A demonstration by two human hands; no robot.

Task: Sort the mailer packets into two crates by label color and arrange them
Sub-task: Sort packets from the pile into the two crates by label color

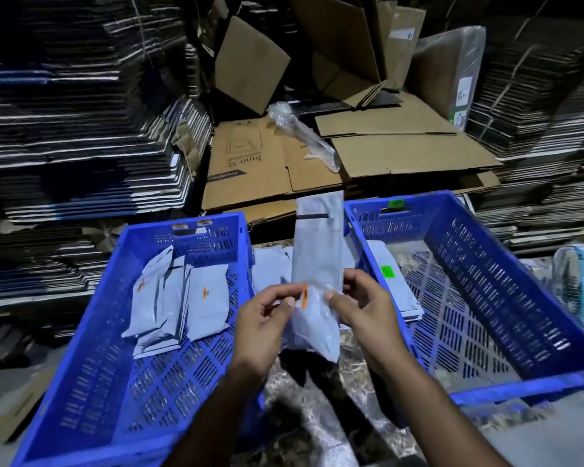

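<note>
Both forearms reaching forward, left hand (267, 310) and right hand (361, 306) pinching a grey mailer packet (317, 264) with orange label (304, 295), fingers curled, packet upright between left crate (81, 382) and right crate (520, 298)

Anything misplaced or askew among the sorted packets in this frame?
Nothing misplaced: the grey mailer packets in the left blue plastic crate show orange labels, matching its orange tags. They do lie unevenly, overlapping and tilted. The held grey packet, pinched by left hand and right hand, is orange-labelled too.
</note>
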